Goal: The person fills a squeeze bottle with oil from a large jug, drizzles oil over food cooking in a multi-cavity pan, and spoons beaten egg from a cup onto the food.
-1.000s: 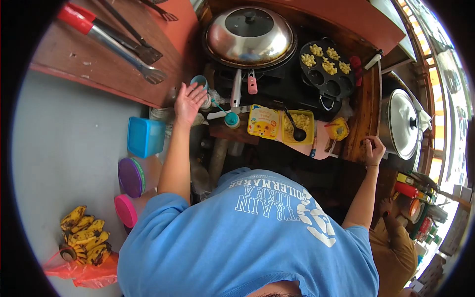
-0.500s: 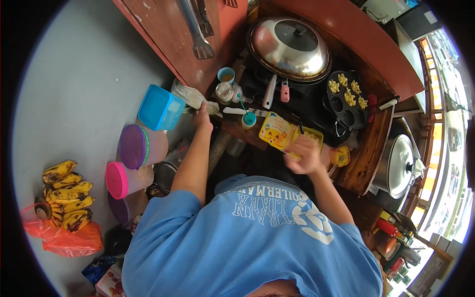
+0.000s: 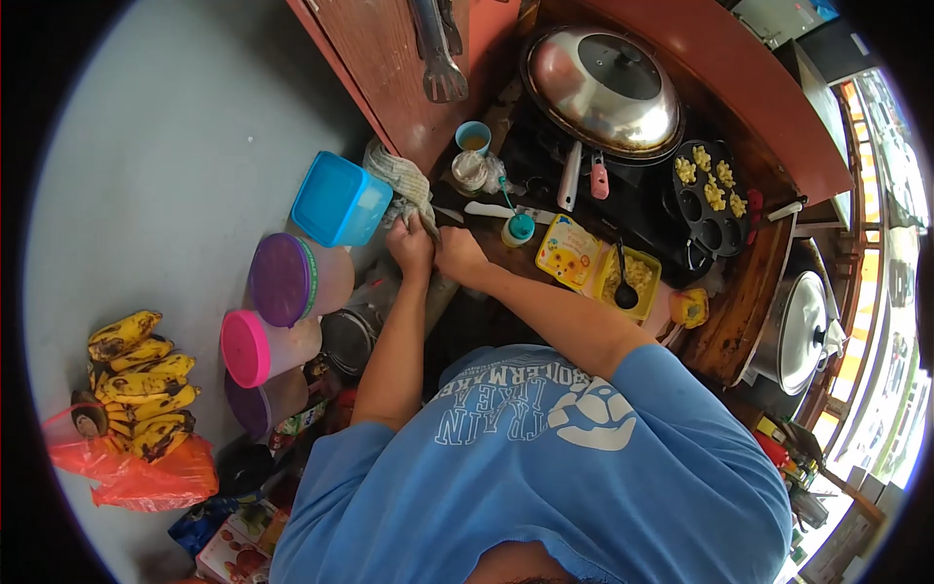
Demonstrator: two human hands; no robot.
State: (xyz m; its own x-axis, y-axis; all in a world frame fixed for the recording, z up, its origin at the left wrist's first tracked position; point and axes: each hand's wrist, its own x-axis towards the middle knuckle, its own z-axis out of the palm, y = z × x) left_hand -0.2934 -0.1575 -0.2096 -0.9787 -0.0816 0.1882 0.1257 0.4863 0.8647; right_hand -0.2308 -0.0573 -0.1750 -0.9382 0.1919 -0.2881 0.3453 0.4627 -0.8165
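Observation:
A pale striped cloth (image 3: 401, 178) hangs at the corner of the wooden panel. My left hand (image 3: 410, 245) is closed on its lower end. My right hand (image 3: 461, 257) is beside it, its curled fingers on the cloth's edge. To the right of my hands are a white-handled knife (image 3: 491, 209) and a small bottle with a teal cap (image 3: 520, 228). A yellow tub (image 3: 654, 304) holds chopped yellow food and a black spoon (image 3: 625, 289). Its printed lid (image 3: 567, 251) lies against it.
A lidded wok (image 3: 608, 97) and a round-hollowed pan (image 3: 702, 209) with yellow food in several hollows stand on the stove. To the left are a blue container (image 3: 341, 200), lidded tubs (image 3: 282, 280) and bananas (image 3: 146, 384). A lidded pot (image 3: 793, 331) stands at right.
My right hand has left the yellow tub and moved left to the cloth, beside my left hand. The black spoon now rests in the tub. The view has shifted slightly.

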